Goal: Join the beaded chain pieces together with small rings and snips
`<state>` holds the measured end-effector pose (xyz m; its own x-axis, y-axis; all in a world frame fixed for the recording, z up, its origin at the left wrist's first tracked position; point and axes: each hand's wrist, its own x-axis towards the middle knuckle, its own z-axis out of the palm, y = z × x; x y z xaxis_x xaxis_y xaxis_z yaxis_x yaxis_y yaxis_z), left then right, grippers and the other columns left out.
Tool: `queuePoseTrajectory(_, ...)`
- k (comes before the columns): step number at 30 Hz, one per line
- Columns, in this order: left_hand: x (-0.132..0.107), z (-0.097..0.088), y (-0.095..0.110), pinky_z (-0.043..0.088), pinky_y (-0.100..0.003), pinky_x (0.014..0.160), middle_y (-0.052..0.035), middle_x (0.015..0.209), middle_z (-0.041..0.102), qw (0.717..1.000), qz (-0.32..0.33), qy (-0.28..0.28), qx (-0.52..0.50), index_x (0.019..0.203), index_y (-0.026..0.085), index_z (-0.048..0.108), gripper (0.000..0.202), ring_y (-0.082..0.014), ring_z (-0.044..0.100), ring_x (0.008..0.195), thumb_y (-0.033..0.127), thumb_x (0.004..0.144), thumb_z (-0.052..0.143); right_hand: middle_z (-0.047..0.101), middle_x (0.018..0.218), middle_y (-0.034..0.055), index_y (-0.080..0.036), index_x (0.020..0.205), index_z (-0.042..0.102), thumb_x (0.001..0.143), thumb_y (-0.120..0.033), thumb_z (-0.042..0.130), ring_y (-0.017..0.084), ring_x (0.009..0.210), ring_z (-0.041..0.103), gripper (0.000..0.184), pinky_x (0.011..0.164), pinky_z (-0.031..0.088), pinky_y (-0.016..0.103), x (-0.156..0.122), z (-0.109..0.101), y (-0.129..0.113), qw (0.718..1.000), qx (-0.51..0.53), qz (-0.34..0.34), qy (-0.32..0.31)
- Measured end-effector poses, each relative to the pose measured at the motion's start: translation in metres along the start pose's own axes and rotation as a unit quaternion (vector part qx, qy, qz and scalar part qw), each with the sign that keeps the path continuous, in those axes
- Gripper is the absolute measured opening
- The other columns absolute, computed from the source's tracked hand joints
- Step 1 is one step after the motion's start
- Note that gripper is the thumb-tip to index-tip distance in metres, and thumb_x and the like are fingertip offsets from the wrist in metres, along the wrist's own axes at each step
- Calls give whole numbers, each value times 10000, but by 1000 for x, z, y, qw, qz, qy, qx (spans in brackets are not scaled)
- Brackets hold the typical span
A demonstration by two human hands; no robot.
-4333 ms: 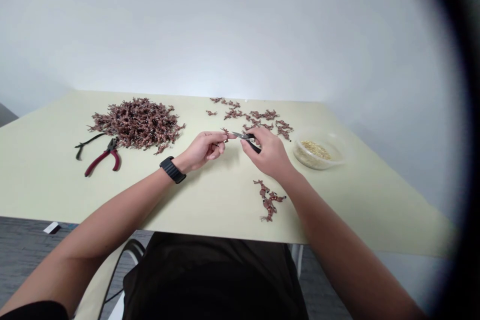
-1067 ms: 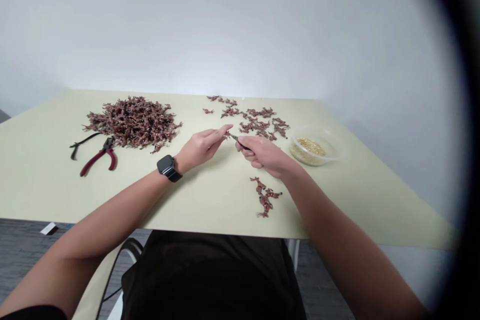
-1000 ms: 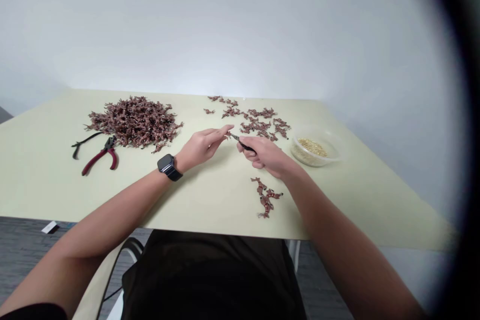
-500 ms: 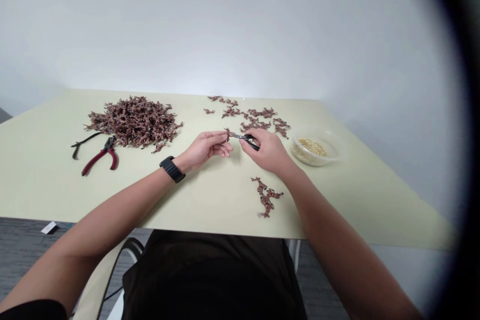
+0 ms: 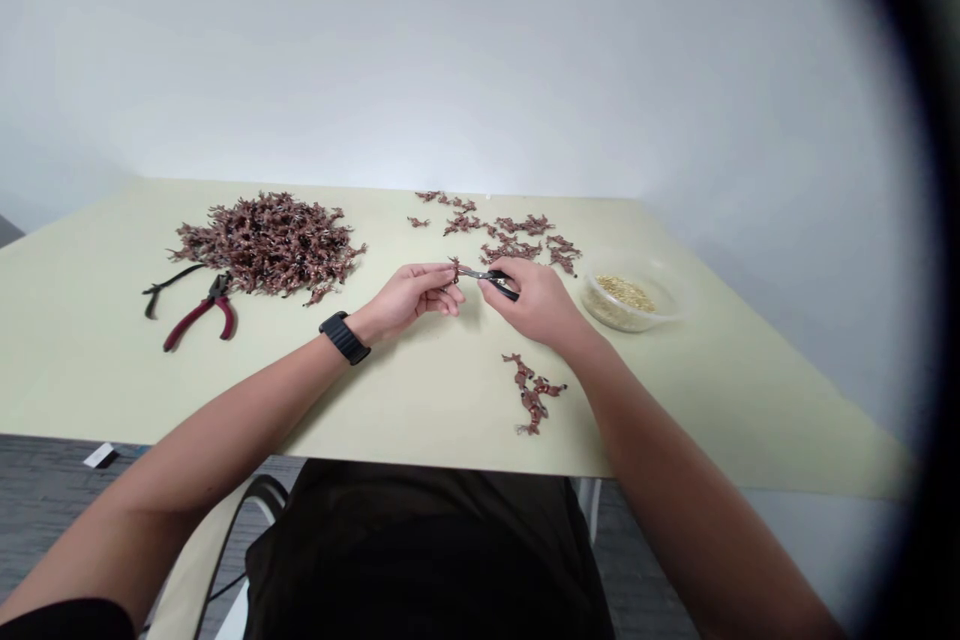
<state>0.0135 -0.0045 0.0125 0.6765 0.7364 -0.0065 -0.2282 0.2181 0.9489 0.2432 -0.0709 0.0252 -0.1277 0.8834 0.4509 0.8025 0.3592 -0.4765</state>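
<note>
Sitting near right hand (image 5: 538,308): plastic tub (image 5: 628,308)

A pale green tabletop (image 5: 90,390) stands before a white wall (image 5: 480,50). At left, red-handled steel pliers (image 5: 199,317) lie just beside slim black-handled pliers (image 5: 176,277). At right, a clear round plastic bowl (image 5: 628,322) holds fine golden granules (image 5: 625,293). Lower left, a small white paper scrap (image 5: 98,456) lies on gray carpet (image 5: 45,520), near a curved black chair frame (image 5: 259,492).

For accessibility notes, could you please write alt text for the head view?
The right hand holds small black-handled pliers to a reddish-brown piece in the left hand, over a pale green table with a heap of similar pieces.
</note>
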Motion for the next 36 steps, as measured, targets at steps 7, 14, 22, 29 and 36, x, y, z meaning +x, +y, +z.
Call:
queuePoseTrajectory(7, 0, 0, 0, 582, -225, 665, -122, 906, 791, 1000, -2, -1, -4, 1080, 78, 723, 274, -139, 749, 698, 309, 940, 761, 731, 973, 81, -229, 1055, 721, 982, -453, 574, 250, 871, 626, 278, 755, 427, 352, 0, 0, 3, 1000, -3, -4, 3)
queuePoseTrajectory(14, -1, 0, 1, 580, -225, 668, -125, 899, 789, 1000, -8, -2, 7, 1059, 74, 729, 286, -139, 746, 705, 333, 941, 761, 724, 928, 68, -228, 1029, 720, 985, -452, 567, 235, 836, 612, 275, 730, 411, 341, 1, -2, 0, 1000, -1, -4, -4)
queuePoseTrajectory(22, -4, 8, -5, 612, -281, 782, -191, 1088, 781, 980, 99, 8, 173, 1215, 63, 714, 457, -164, 758, 816, 457, 984, 684, 555, 687, 4, -226, 808, 630, 982, -537, 558, 167, 654, 474, 364, 625, 338, 320, -1, -1, -10, 989, 102, 100, -42)
queuePoseTrajectory(29, -9, 5, -4, 589, -293, 919, -101, 1098, 793, 867, 251, 68, 425, 1444, 165, 638, 474, -167, 765, 912, 362, 1013, 634, 331, 682, -39, -241, 877, 593, 967, -640, 527, 122, 561, 213, 415, 494, 175, 278, 1, -3, -16, 872, 372, 255, -191)
queuePoseTrajectory(36, 0, 2, 2, 578, -195, 647, -104, 919, 779, 998, 13, 48, 34, 1246, 73, 710, 340, -117, 723, 696, 269, 973, 661, 679, 872, 51, -223, 935, 708, 961, -511, 586, 202, 785, 566, 313, 723, 397, 331, 2, 11, -4, 989, 69, 125, 38)
